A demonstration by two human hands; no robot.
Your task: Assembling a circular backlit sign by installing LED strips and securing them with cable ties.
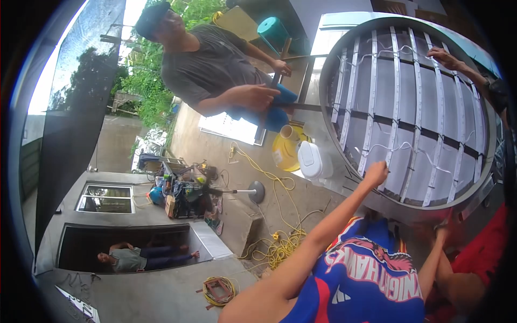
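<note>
A large round metal-rimmed light box (329,126) lies on a bench at the upper right. White LED strips (395,70) run across it in rows over dark cross bars. A thin white wire (405,144) links the strips near its close side. My left hand (376,174) is closed over the near left part of the box, by the end of a strip. Whatever is in its fingers is too small to make out. Below the near rim, my right hand (442,232) is blurred and partly hidden. Another person's hand (446,58) reaches onto the strips from the right.
Across from me a person in a dark shirt (212,67) stands by metal bars (280,59). A white plastic container (314,160) and a yellow bucket (285,153) sit left of the box. Yellow cable (280,250) coils on the floor. A red-clad person (479,258) is close at right.
</note>
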